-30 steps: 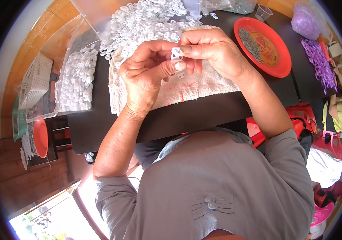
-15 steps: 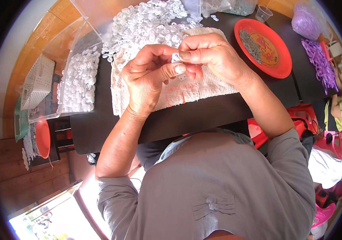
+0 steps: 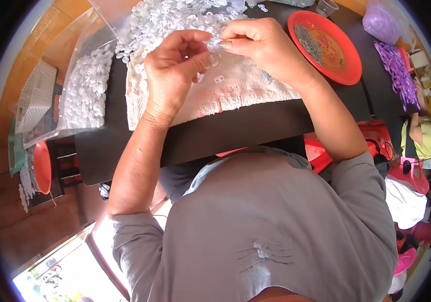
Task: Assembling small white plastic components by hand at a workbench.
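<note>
My left hand (image 3: pixel 172 70) is raised over a cream cloth (image 3: pixel 240 95), its fingers curled and thumb bent inward. A small white plastic piece shows by its thumb tip; whether the hand grips it I cannot tell. Close to its right, my right hand (image 3: pixel 263 48) pinches thumb and forefinger together at the near edge of a heap of white plastic pieces (image 3: pixel 170 22). Anything between those fingertips is too small to make out. Below the hands, a white two-holed piece (image 3: pixel 219 79) lies on the cloth.
A red plate (image 3: pixel 349 60) with small grey metal bits stands right, near a clear cup (image 3: pixel 327 7). Purple links (image 3: pixel 396 75) lie farther right, below a purple bag (image 3: pixel 381 21). On the left, a clear bin holds more white pieces (image 3: pixel 87 90). The black table's edge (image 3: pixel 235 126) faces me.
My hands have moved apart from their shared hold on a white piece. The right hand reaches to the heap's edge. The whole view has shifted slightly.
</note>
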`<state>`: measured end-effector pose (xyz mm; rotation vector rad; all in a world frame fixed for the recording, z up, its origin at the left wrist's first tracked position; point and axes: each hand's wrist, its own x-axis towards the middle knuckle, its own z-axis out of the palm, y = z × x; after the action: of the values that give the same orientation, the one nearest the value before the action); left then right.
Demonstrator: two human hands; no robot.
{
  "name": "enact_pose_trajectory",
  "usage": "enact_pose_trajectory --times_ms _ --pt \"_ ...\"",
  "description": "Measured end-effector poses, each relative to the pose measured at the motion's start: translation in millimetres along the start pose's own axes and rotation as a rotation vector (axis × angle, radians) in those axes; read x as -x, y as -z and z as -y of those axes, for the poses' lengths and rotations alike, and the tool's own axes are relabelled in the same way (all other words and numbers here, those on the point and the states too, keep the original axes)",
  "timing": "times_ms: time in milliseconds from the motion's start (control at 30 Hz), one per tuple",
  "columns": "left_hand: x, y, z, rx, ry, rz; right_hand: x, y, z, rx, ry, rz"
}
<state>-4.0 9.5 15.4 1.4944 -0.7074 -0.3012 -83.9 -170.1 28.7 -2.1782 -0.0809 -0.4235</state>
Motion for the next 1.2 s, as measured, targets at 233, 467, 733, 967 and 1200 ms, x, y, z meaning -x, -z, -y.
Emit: enact_pose_trajectory --times_ms 233,467,733,967,1200 --pt "-2 6 1 0.068 0.0 -0.141 23 -9 -20 0.364 0.0 0.121" --pt "3 0 2 0.076 0.052 -0.081 30 -23 -30 0.783 0.33 0.082" --pt "1 1 2 0.032 0.073 -0.089 17 -15 -26 0.792 0.352 0.253" --pt "1 -1 5 0.07 0.138 -0.104 14 -12 -29 0.723 0.296 0.36" --pt "0 -4 3 0.092 0.127 -0.115 7 -15 -23 0.772 0.29 0.425"
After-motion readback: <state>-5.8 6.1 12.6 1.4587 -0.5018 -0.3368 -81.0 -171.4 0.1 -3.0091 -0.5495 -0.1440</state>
